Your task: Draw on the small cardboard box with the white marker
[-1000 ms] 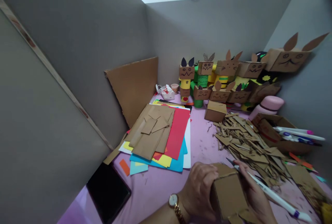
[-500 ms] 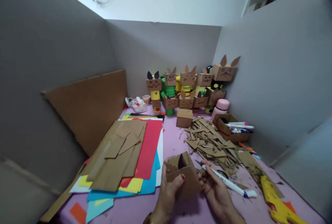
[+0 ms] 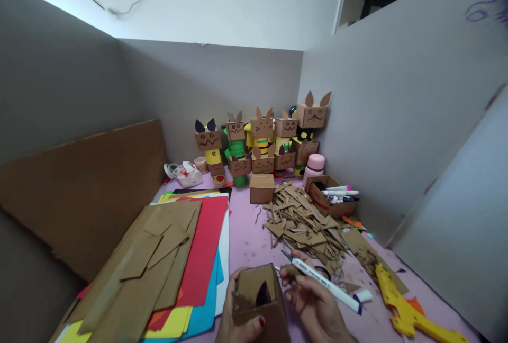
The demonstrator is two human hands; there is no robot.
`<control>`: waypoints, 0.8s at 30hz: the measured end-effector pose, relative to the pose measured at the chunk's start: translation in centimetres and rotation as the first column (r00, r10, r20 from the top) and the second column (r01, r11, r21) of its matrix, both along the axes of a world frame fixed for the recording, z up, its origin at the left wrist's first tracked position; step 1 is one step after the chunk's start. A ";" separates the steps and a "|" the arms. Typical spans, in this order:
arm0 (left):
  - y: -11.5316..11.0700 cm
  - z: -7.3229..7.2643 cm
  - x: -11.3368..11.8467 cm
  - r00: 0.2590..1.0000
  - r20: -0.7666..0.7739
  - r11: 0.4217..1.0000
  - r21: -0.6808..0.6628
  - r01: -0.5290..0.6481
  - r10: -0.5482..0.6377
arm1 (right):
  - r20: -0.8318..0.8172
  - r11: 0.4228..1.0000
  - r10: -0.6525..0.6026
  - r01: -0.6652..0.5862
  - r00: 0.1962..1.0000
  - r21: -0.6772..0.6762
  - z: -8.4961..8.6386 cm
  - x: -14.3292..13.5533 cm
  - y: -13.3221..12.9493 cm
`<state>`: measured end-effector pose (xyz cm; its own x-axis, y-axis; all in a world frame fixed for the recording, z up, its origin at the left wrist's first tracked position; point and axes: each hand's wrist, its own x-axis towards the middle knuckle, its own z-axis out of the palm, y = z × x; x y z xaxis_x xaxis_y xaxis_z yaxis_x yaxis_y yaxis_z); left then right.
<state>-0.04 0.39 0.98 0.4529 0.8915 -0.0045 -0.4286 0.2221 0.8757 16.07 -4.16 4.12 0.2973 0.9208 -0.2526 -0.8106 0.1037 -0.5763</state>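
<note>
At the bottom centre, my left hand (image 3: 244, 327) is closed round a small brown cardboard box (image 3: 273, 327), thumb on the near face. One dark purple ear-shaped piece (image 3: 262, 294) stands up from the box's top. To its right, my right hand (image 3: 313, 300) holds a white marker (image 3: 325, 282) slantwise, uncapped dark tip pointing up and left. A small brown piece (image 3: 291, 271), perhaps a cardboard ear, shows at the same hand's fingertips close to the box's right edge; its outline is partly hidden by the fingers.
Cardboard sheets (image 3: 135, 269) and coloured paper (image 3: 204, 253) lie left. Cardboard scraps (image 3: 304, 221) are heaped right of centre, before a marker box (image 3: 331, 195). A yellow glue gun (image 3: 408, 311) lies right. Animal-faced cardboard figures (image 3: 262, 128), a plain box (image 3: 262, 189) and a pink bottle (image 3: 315, 168) stand behind.
The view has swung to the right. The cardboard box sits lower in view and is turned, with its purple ear nearer the right side. Both hands keep their holds.
</note>
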 end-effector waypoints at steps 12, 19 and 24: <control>0.0 -0.3 -0.3 1.000 0.024 0.999 -0.040 -0.012 0.013 | 0.046 0.999 0.026 -0.025 0.999 -0.024 0.1 -0.3 0.2; 0.0 -0.2 -0.3 1.000 -0.027 1.000 -0.012 0.005 -0.005 | 0.033 0.999 0.016 -0.014 0.999 -0.041 0.3 -0.3 -0.1; -0.1 0.3 0.0 0.995 0.040 0.995 -0.017 0.096 -0.095 | 0.092 0.996 0.067 -0.071 0.994 0.048 -0.1 -0.3 -0.3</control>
<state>-0.08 0.30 1.27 0.5360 0.8442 -0.0013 -0.4390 0.2801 0.8537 15.78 -4.44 3.99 0.2521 0.9508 -0.1802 -0.7621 0.0804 -0.6425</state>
